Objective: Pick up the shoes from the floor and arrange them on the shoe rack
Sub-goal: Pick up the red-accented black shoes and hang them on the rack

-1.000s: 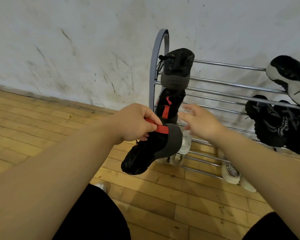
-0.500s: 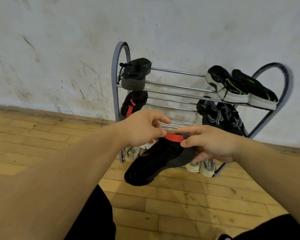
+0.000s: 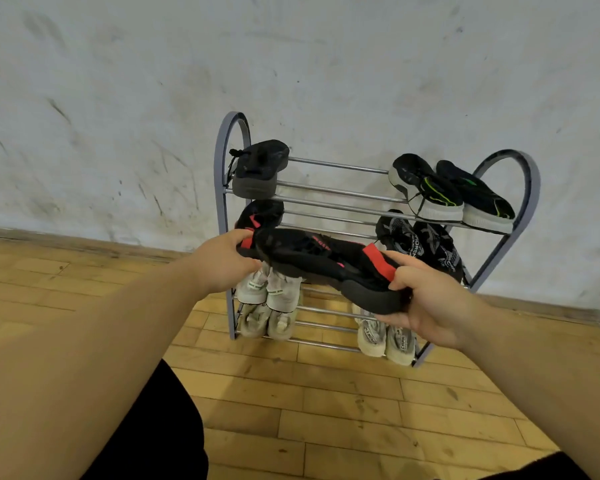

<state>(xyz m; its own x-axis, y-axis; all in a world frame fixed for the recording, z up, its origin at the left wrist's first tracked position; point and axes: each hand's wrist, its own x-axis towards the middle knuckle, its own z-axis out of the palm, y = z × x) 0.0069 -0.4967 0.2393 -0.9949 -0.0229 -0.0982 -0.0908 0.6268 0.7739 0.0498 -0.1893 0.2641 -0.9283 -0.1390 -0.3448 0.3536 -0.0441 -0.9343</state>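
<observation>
black shoe with red tabs (image 3: 321, 259) held in the air in front of the shoe rack (image 3: 527, 202), lying crosswise, level with the second shelf, sole edge turned down and toward the camera. gripped at both ends: right hand (image 3: 426, 306) closed around the heel end, thumb on top beside the red pull tab, fingers curled under the grey sole; left hand (image 3: 226, 261) closed on the toe end, thumb over the top, fingers beneath. not touching any rail as far as can be told.

behind the toe end, on the left of the second shelf, a matching black and red shoe (image 3: 264, 214), partly hidden. above it on the top shelf, a single dark shoe with a drawcord (image 3: 258, 168), heel outward. at the right of the top shelf, a black pair with green lines (image 3: 447, 195); under these, a black patterned pair (image 3: 420, 242). lower down, pale shoes (image 3: 269, 292) at the left and another pale pair (image 3: 387, 336) at the right. rack standing on a wooden floor (image 3: 326, 410) against a scuffed white wall (image 3: 153, 81).
</observation>
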